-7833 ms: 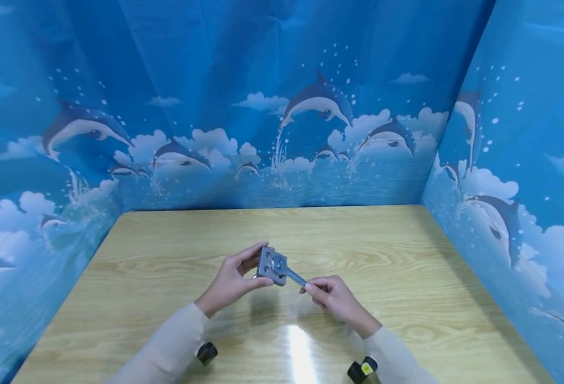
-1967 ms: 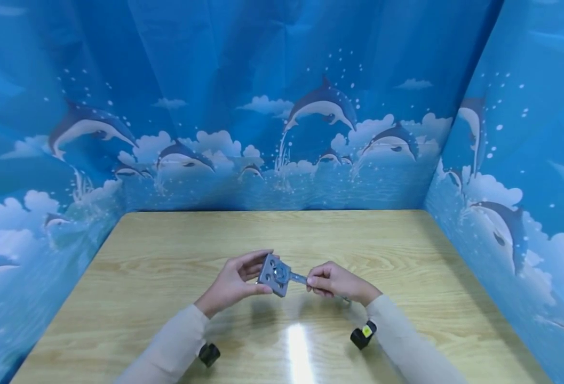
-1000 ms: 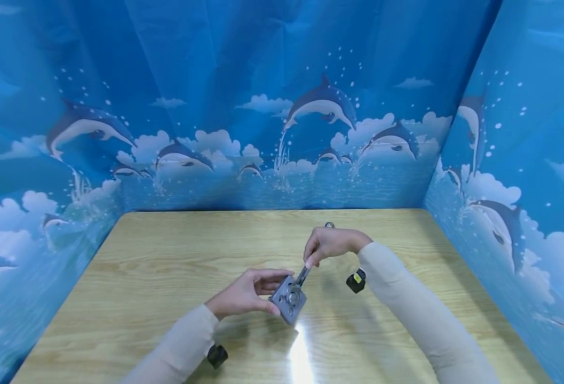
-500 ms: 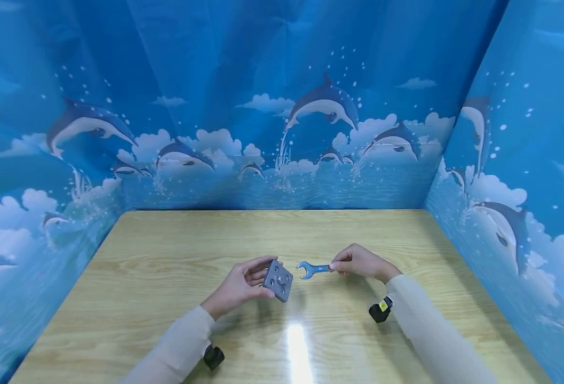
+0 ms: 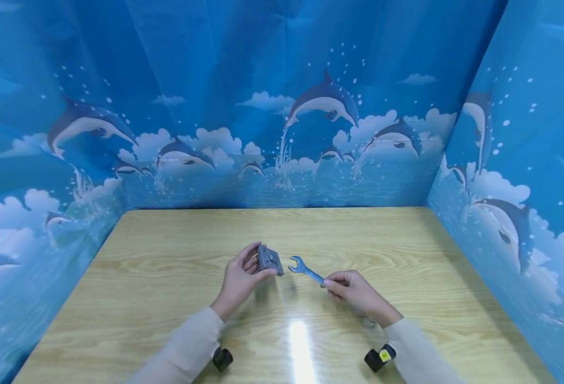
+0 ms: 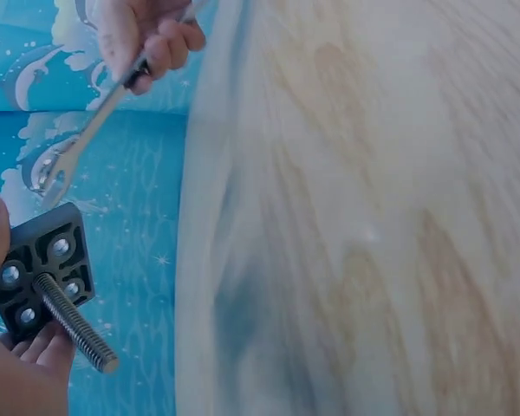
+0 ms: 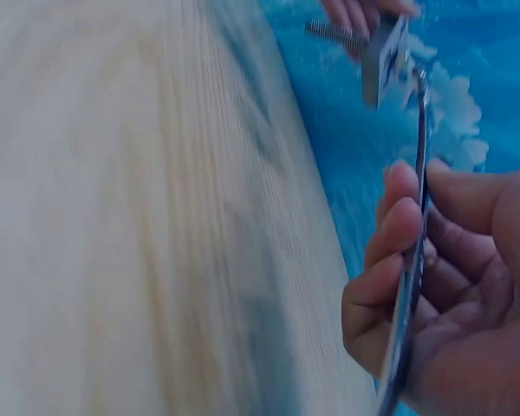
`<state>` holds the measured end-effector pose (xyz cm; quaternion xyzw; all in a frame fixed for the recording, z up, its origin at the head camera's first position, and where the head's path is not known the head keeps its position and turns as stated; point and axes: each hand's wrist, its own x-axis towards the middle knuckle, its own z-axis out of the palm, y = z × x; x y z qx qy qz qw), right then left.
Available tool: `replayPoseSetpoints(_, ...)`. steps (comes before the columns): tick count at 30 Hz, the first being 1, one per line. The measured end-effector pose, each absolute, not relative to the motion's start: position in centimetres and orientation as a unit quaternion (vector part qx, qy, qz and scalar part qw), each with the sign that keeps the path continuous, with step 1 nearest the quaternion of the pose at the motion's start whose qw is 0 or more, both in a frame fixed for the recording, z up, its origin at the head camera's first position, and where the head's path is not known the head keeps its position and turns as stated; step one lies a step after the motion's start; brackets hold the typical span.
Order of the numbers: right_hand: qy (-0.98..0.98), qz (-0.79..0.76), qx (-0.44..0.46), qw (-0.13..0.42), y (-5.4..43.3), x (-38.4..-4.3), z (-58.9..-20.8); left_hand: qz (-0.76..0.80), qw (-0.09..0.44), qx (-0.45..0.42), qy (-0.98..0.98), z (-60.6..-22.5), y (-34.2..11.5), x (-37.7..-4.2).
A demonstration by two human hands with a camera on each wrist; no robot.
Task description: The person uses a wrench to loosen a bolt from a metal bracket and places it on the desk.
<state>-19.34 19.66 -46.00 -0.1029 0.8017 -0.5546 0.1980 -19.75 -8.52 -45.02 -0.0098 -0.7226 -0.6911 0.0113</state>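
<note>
My left hand (image 5: 238,280) holds a square grey plate (image 5: 265,259) above the table, thumb on its near edge and fingers behind. In the left wrist view, a threaded bolt (image 6: 76,325) sticks out from the plate's centre, with several round holes around it. My right hand (image 5: 356,293) pinches an open-ended wrench (image 5: 311,273) by its shank. The wrench's forked end points at the plate, with a small gap between them in the head view. From the right wrist, the wrench (image 7: 422,143) shows edge-on, my fingers curled along it; its far end appears close to the plate (image 7: 378,69).
Both hands are over a light wood-grain table (image 5: 166,245). A blue curtain with dolphins (image 5: 224,176) stands along the back edge and both sides. A bright light reflection (image 5: 302,346) lies near the front. Black cameras (image 5: 222,359) are worn at both wrists.
The wrench, earlier fitted at the plate's centre and turned about it, has come off. Since half a second ago, my right hand has moved nearer the front; the plate has risen slightly and tilted.
</note>
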Motion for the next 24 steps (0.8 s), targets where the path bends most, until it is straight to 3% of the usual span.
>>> replayPoseSetpoints(9, 0.711, -0.665, -0.071, 0.218, 16.0, -16.5, -46.1, -0.681, 0.074, 0.000, -0.729, -45.9, -8.4, -19.6)
replayPoseSetpoints(16, 0.659, -0.725, -0.007, 0.200, 13.2, -15.2, -45.9, -0.670, 0.127, -0.027, -0.731, -45.6, -8.0, -19.1)
replayPoseSetpoints(24, 0.633, -0.752, 0.000, 0.185, 11.5, -14.8, -45.9, -0.653, 0.159, -0.042, -0.739, -45.5, -7.7, -18.9)
